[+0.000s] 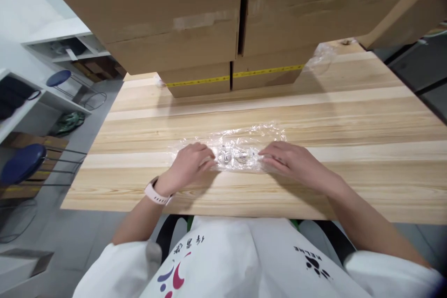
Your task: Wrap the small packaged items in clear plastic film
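"KELME" is printed on the white shirt (265, 260).

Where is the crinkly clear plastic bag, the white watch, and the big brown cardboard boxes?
Crinkly clear plastic bag (237, 142): head view, its upper middle.
White wristwatch (156, 194): head view, its band on the left wrist.
Brown cardboard boxes (195, 32): head view, left box's front.

Cardboard boxes (195, 32) on wooden table (349, 102), blue stools (23, 163), white shelves (52, 42)

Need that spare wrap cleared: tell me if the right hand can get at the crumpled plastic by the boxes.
Probably yes: the right hand lies on the clear bag, and bare table separates it from the crumpled plastic.
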Demonstrator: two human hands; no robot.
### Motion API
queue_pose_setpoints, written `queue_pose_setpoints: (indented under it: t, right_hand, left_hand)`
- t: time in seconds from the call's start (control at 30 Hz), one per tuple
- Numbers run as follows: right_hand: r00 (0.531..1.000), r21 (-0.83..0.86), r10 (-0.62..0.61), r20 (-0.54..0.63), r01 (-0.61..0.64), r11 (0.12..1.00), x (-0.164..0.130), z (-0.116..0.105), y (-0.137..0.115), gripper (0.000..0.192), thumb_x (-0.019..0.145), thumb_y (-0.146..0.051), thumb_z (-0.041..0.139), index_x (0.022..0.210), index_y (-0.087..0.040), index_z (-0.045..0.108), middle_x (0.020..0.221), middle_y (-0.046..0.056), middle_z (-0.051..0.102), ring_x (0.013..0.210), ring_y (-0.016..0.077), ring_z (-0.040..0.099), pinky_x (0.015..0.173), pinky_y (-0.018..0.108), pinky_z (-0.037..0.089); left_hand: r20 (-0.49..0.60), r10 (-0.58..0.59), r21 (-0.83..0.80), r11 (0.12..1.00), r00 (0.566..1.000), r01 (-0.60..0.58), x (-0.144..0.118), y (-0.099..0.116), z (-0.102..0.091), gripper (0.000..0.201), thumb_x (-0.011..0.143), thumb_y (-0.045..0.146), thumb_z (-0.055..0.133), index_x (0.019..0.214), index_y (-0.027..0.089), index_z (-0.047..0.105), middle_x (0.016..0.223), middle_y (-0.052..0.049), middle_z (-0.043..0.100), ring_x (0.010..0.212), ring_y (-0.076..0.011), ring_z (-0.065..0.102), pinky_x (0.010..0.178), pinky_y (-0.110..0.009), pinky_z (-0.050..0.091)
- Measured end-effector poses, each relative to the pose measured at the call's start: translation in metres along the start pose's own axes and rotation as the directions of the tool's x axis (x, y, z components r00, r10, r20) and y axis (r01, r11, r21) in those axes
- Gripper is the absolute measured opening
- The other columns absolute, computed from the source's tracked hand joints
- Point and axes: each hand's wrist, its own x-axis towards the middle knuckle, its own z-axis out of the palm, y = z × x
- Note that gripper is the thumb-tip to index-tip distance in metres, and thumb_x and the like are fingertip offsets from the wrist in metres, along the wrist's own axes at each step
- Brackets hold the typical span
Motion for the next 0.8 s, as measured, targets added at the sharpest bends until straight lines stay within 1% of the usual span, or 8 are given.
queue_pose_setpoints:
  t: [0.07,0.17,0.3,0.4,0.5,0.67,0.73,0.8]
  right_hand:
    - [0.991,-0.023,-0.049,-0.121,0.046,0.999,0.025,0.005,0.007,0.033,0.106,-0.034,0.042,0.115,-0.025,0.072,0.124,0.01,0.068,0.116,0.0273,0.059,0.092,0.041,0.046]
    - [0.981,-0.062,-0.051,-0.185,0.041,0.997,0.064,0.017,0.022,0.036,0.102,-0.034,0.049,0.132,-0.024,0.066,0.147,0.011,0.055,0.134,0.0309,0.046,0.106,0.048,0.04]
    - [0.987,-0.028,0.032,-0.16,-0.037,0.999,0.089,0.025,0.038,0.04,0.093,-0.038,0.063,0.129,-0.02,0.067,0.124,0.012,0.067,0.113,0.0303,0.055,0.097,0.044,0.042]
    - [0.983,0.045,0.072,-0.167,-0.065,0.997,0.09,0.026,0.043,0.022,0.091,-0.035,0.064,0.1,-0.019,0.075,0.093,0.007,0.073,0.088,0.0237,0.059,0.086,0.037,0.04]
    - [0.969,0.123,0.111,-0.222,-0.085,0.989,0.089,0.027,0.047,0.02,0.092,-0.032,0.061,0.083,-0.019,0.073,0.082,0.005,0.072,0.079,0.02,0.06,0.079,0.033,0.038]
    - [0.89,-0.025,0.19,-0.414,-0.22,0.975,0.087,0.017,0.061,0.023,0.096,-0.031,0.054,0.09,-0.019,0.073,0.096,0.01,0.073,0.094,0.0269,0.06,0.089,0.04,0.039]
    - [0.84,-0.15,0.173,-0.514,-0.287,0.946,0.08,0.01,0.058,0.024,0.099,-0.029,0.05,0.101,-0.019,0.072,0.109,0.013,0.07,0.106,0.0316,0.056,0.094,0.046,0.037]
    - [0.831,-0.201,0.14,-0.538,-0.287,0.937,0.067,0.006,0.045,0.027,0.101,-0.028,0.047,0.11,-0.02,0.07,0.118,0.014,0.066,0.111,0.0328,0.053,0.095,0.048,0.037]
  left_hand:
    - [-0.063,0.012,-0.038,0.999,0.998,-0.014,0.022,0.009,0.006,0.021,0.099,0.034,0.06,0.113,0.021,0.067,0.115,-0.01,0.071,0.106,-0.0278,0.062,0.087,-0.038,0.048]
    - [0.022,0.052,-0.025,0.998,0.998,-0.052,0.051,0.02,0.024,0.038,0.089,0.027,0.071,0.125,0.019,0.061,0.115,-0.011,0.069,0.107,-0.0306,0.06,0.088,-0.041,0.049]
    - [0.066,0.06,-0.015,0.998,0.996,-0.059,0.061,0.028,0.038,0.05,0.083,0.019,0.071,0.13,0.02,0.055,0.11,-0.01,0.065,0.104,-0.0295,0.058,0.083,-0.04,0.048]
    - [0.067,0.09,0.025,0.995,0.994,-0.091,0.053,0.037,0.037,0.039,0.084,0.012,0.064,0.122,0.021,0.058,0.109,-0.009,0.061,0.1,-0.0262,0.056,0.076,-0.035,0.046]
    - [0.048,0.15,0.148,0.977,0.988,-0.155,0.04,0.053,0.037,0.022,0.091,0.009,0.055,0.108,0.021,0.06,0.1,-0.007,0.06,0.09,-0.0234,0.053,0.072,-0.034,0.042]
    - [0.056,0.211,0.24,0.946,0.976,-0.218,0.01,0.073,0.051,0.022,0.095,0.005,0.049,0.108,0.02,0.06,0.097,-0.008,0.061,0.086,-0.0232,0.05,0.074,-0.037,0.042]
    - [0.057,0.212,0.155,0.964,0.976,-0.218,-0.002,0.074,0.054,0.023,0.095,0.007,0.05,0.113,0.019,0.06,0.1,-0.009,0.063,0.088,-0.0237,0.052,0.075,-0.038,0.044]
    - [0.022,0.213,-0.007,0.977,0.977,-0.213,-0.01,0.07,0.052,0.017,0.097,0.016,0.055,0.113,0.02,0.062,0.103,-0.009,0.065,0.09,-0.0237,0.054,0.076,-0.037,0.047]
